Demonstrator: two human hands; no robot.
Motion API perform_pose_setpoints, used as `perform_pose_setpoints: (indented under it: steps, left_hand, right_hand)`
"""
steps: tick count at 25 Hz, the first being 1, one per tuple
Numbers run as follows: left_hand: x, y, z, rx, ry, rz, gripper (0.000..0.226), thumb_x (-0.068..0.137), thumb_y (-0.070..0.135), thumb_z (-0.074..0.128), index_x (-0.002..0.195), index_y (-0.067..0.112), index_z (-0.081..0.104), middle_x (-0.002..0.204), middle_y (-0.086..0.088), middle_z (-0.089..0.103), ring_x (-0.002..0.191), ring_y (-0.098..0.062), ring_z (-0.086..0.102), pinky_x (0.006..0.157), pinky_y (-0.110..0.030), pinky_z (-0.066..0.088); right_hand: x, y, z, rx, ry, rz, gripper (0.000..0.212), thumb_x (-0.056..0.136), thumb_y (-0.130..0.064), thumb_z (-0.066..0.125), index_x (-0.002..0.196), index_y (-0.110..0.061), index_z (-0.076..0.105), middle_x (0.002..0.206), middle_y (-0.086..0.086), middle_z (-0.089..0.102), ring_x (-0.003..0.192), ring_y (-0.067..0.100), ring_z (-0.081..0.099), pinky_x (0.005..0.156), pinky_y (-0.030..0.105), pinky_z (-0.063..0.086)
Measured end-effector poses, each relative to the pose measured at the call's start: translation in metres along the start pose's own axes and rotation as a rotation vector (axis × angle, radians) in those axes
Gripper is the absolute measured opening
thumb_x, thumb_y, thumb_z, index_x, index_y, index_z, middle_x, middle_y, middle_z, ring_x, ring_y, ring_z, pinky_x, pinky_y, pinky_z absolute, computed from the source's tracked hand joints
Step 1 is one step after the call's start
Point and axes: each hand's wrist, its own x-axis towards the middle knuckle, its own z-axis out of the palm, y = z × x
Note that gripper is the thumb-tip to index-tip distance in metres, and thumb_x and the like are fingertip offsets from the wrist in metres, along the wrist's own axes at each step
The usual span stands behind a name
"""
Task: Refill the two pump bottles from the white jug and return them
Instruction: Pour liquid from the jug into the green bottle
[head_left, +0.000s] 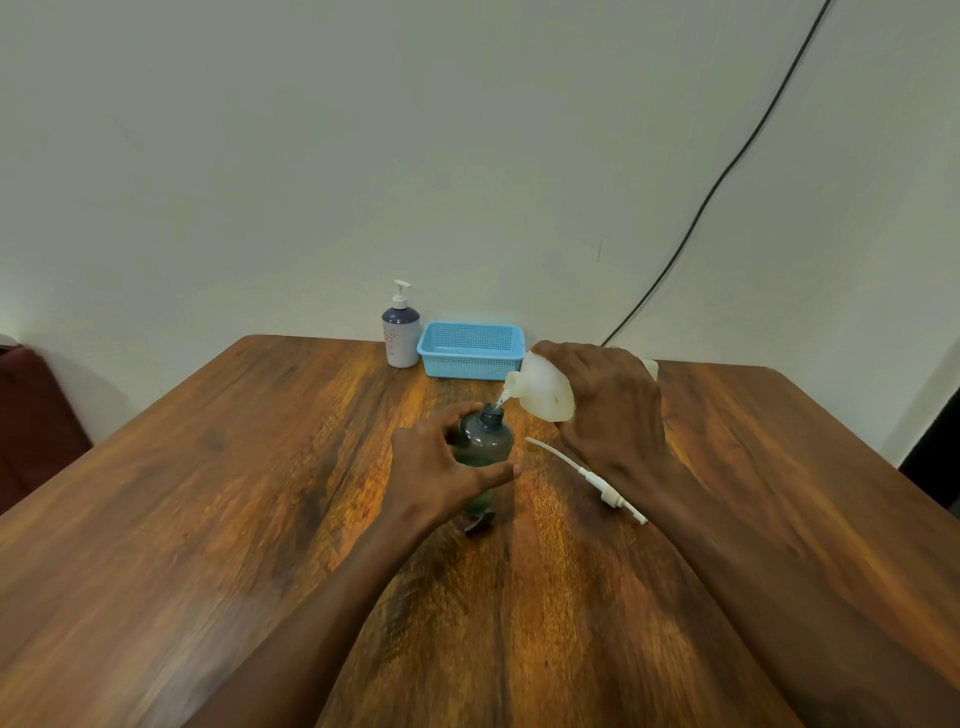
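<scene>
Glossy wood-grain worktop (208, 493). Left hand (431, 467), grip curled round smoky grey uncapped bottle (487, 440); right hand (608, 405), grip clamped on tilted translucent white jug (540, 387), pouring.

- No text, brand name or number could be read anywhere in the view.
- The pump bottle (400, 338) at the far edge of the table (208, 493), just beside the blue basket (470, 364), bore a pale label with a small red mark and a few faint dots. The mark was too small and blurred to tell whether it was letters, digits or a sign.
</scene>
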Motion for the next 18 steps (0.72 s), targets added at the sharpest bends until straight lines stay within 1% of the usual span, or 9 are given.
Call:
perform_pose_setpoints:
  steps: [3,6,10,14,18]
  left_hand:
    - [-0.0005,-0.0002,0.0005,-0.002,-0.002,-0.002,0.086,0.056,0.067,0.084,0.131,0.032,0.060,0.109,0.022,0.060,0.095,0.010,0.058,0.078,-0.009,0.049]
    - [-0.0009,-0.0002,0.0008,0.003,-0.009,-0.009,0.087,0.055,0.067,0.085,0.131,0.031,0.060,0.111,0.019,0.062,0.093,0.011,0.056,0.080,-0.010,0.048]
    - [-0.0022,-0.0005,0.0003,0.008,-0.004,-0.007,0.088,0.056,0.064,0.086,0.132,0.029,0.061,0.113,0.016,0.065,0.091,0.010,0.057,0.080,-0.010,0.049]
    - [-0.0018,0.0019,0.0002,0.007,0.003,-0.002,0.086,0.056,0.064,0.086,0.131,0.030,0.061,0.112,0.019,0.063,0.090,0.015,0.055,0.073,-0.002,0.045]
    - [-0.0017,0.0015,0.0006,0.009,0.005,-0.006,0.087,0.056,0.063,0.088,0.132,0.029,0.061,0.119,0.011,0.069,0.092,0.009,0.057,0.076,-0.004,0.046]
  right_hand:
    - [0.0003,0.0000,-0.0016,0.010,-0.013,0.004,0.077,0.062,-0.024,0.093,0.133,-0.022,0.063,0.122,0.006,0.072,0.103,0.030,0.069,0.092,0.049,0.056]
    - [0.0004,-0.0001,-0.0027,-0.004,-0.022,0.004,0.075,0.065,-0.025,0.091,0.134,-0.024,0.063,0.122,0.005,0.072,0.105,0.029,0.068,0.093,0.047,0.055]
    - [-0.0005,0.0000,-0.0026,-0.004,-0.025,0.001,0.075,0.065,-0.025,0.091,0.134,-0.023,0.062,0.123,0.005,0.072,0.106,0.029,0.067,0.094,0.047,0.054]
    - [0.0000,-0.0007,-0.0023,0.004,-0.007,-0.011,0.078,0.061,-0.022,0.094,0.133,-0.021,0.063,0.121,0.007,0.072,0.104,0.031,0.068,0.093,0.050,0.055]
    - [0.0006,-0.0016,-0.0038,-0.001,-0.001,-0.013,0.076,0.062,-0.023,0.093,0.133,-0.021,0.063,0.121,0.007,0.072,0.104,0.030,0.068,0.093,0.048,0.055]
